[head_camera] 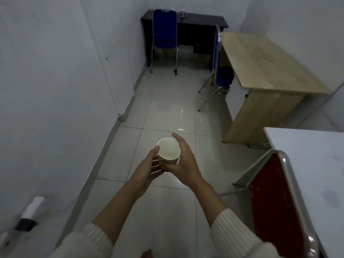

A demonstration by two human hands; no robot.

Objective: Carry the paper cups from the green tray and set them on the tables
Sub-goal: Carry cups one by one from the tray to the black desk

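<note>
Head view looks down a narrow tiled room. A white table lies nearest, to the right of the hands, a wooden table is farther ahead on the right, and a black desk stands at the far wall. A red chair stands just beside the white table. The left hand and right hand both curl round one paper cup, upright and mouth up over the floor. The right hand is probably better placed to set it down there.
</note>
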